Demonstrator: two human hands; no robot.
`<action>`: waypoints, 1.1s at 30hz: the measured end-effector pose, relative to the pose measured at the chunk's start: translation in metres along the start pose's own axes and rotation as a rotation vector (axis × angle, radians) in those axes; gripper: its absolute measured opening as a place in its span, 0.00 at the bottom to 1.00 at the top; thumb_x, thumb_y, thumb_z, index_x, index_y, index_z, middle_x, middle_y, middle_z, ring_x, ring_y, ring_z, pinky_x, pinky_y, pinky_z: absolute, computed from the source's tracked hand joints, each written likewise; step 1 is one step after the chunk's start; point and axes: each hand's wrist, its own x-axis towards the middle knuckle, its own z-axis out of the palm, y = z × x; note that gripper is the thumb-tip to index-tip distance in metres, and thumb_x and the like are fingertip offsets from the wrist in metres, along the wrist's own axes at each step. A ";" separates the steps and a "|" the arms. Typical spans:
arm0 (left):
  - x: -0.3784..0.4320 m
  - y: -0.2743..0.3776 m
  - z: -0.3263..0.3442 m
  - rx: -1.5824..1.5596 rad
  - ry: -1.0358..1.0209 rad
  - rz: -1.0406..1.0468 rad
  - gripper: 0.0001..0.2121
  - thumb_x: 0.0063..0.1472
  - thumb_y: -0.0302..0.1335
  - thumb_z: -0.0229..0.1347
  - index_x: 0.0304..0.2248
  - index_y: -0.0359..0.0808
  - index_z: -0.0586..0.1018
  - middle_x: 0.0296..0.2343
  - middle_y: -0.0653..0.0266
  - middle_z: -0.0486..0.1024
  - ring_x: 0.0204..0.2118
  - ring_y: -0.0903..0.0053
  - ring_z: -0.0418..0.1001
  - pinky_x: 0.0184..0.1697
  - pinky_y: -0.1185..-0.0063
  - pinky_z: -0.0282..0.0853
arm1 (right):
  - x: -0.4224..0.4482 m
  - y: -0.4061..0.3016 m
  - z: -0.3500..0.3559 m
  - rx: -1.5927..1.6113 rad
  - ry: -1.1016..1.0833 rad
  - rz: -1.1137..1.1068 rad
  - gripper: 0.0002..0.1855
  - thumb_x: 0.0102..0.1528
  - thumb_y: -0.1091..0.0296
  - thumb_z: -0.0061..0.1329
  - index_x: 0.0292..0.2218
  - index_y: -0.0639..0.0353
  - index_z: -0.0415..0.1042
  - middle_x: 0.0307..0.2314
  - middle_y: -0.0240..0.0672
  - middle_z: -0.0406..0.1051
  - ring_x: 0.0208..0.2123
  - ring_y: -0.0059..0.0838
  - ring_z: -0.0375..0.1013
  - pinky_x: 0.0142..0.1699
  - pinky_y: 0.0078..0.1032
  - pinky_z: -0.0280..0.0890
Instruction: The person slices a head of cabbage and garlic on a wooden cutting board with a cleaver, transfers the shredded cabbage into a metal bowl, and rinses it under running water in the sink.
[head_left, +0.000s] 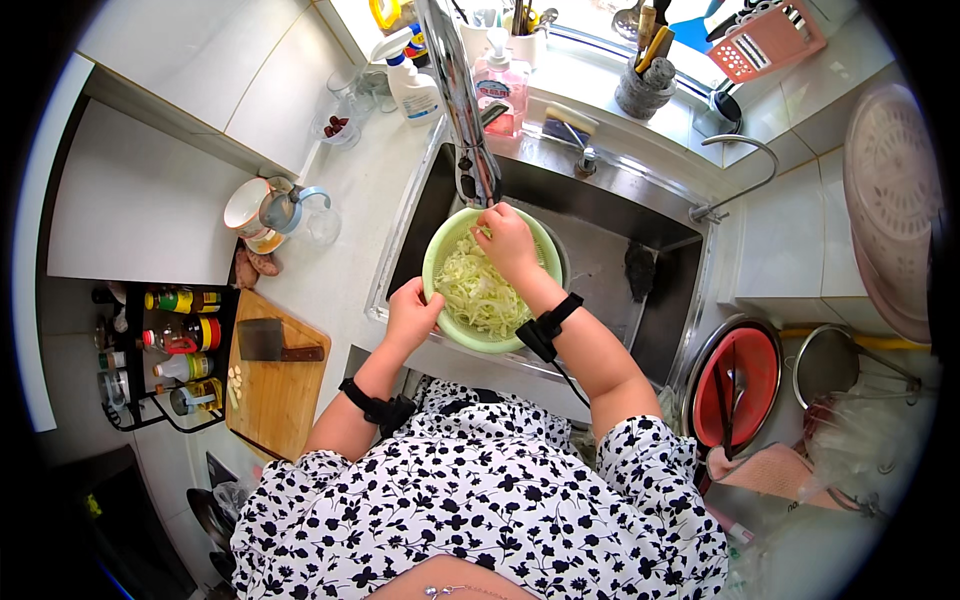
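A light green plastic colander (491, 344) full of shredded cabbage (480, 289) is over the left part of the steel sink. My left hand (414, 315) grips its left rim, thumb on the near side of the edge. At the far side of the colander is my right hand (506, 240), fingers pinched together near the rim just below the faucet (474, 161); whether a shred is between the fingertips cannot be told. Part of a round metal edge shows behind the colander's right side.
Left of the sink, a cleaver (262, 341) and garlic pieces (235, 382) lie on a wooden cutting board (289, 405). A pink soap bottle (501, 86) and a white spray bottle (412, 90) stand behind the sink. A red basin (757, 375) is at the right.
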 end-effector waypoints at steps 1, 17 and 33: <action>-0.001 0.002 0.001 0.008 0.005 0.004 0.05 0.52 0.22 0.49 0.28 0.29 0.72 0.18 0.67 0.72 0.15 0.86 0.69 0.14 0.86 0.66 | -0.001 0.000 0.002 -0.011 0.015 -0.001 0.08 0.40 0.72 0.55 0.23 0.62 0.69 0.25 0.39 0.64 0.28 0.41 0.67 0.34 0.33 0.63; -0.002 0.020 0.031 0.156 0.007 0.072 0.06 0.51 0.23 0.50 0.25 0.27 0.71 0.14 0.63 0.71 0.13 0.83 0.69 0.14 0.83 0.67 | -0.008 0.006 0.014 0.058 0.222 0.274 0.05 0.37 0.73 0.55 0.20 0.62 0.73 0.27 0.40 0.63 0.34 0.41 0.65 0.41 0.35 0.61; 0.032 0.035 0.110 0.274 -0.165 0.275 0.08 0.46 0.26 0.52 0.23 0.27 0.72 0.16 0.50 0.70 0.18 0.62 0.71 0.24 0.72 0.66 | -0.038 0.067 -0.075 0.164 0.429 0.522 0.06 0.38 0.71 0.54 0.20 0.64 0.73 0.21 0.36 0.63 0.24 0.31 0.64 0.31 0.28 0.61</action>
